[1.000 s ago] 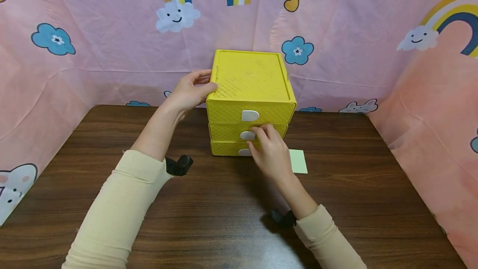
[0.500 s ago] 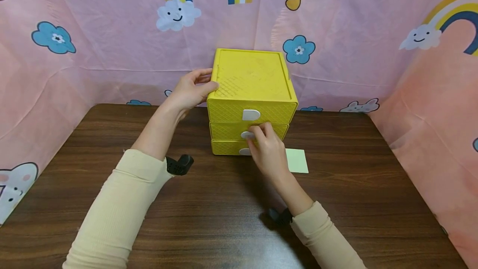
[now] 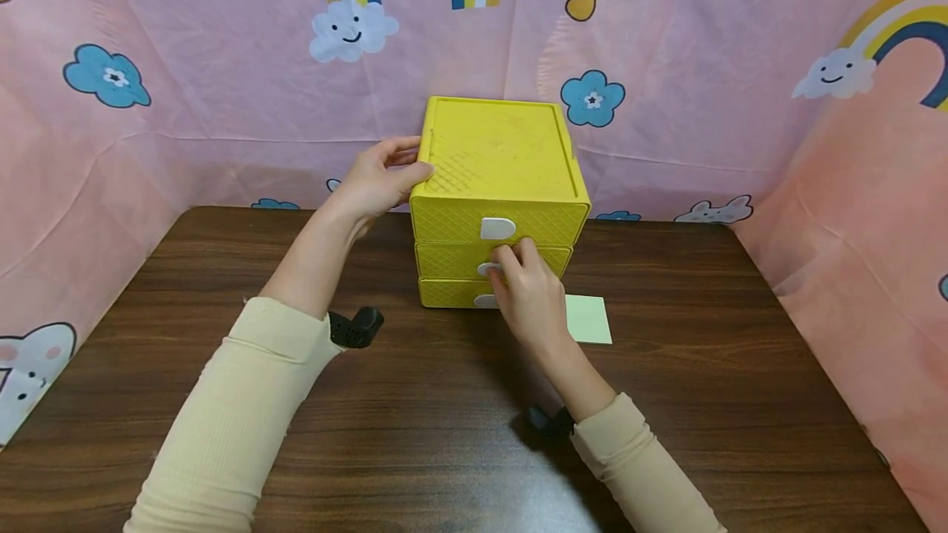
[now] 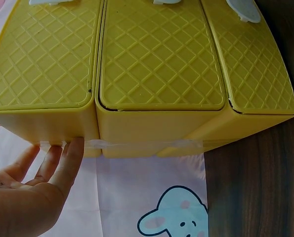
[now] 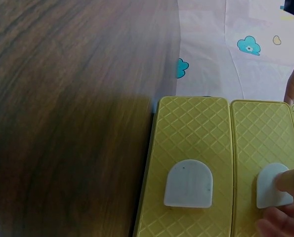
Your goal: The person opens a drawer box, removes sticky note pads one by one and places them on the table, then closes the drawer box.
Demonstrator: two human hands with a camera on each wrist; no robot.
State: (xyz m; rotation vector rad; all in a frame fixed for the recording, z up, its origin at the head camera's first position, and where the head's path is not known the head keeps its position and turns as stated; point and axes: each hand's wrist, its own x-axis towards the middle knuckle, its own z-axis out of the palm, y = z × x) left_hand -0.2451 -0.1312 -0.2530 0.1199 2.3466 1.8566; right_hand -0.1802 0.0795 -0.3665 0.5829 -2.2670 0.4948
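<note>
A yellow plastic unit of three stacked drawers stands at the back of the table, its drawers pushed in. My left hand steadies it at the upper left, thumb on the top edge and fingertips pressed against the side wall, as the left wrist view shows. On the middle drawer's white handle, my right hand pinches with the thumb on its face and fingers behind it. White handles also mark the top drawer and the bottom drawer.
A pale green paper square lies on the dark wooden table, just right of the unit. Close behind hangs a pink cloth backdrop printed with rainbows and flowers, which also rises along both sides.
My right hand has shifted slightly left and closed its thumb and fingers onto the middle handle. The left hand keeps its place on the unit, and the drawers look unmoved.
</note>
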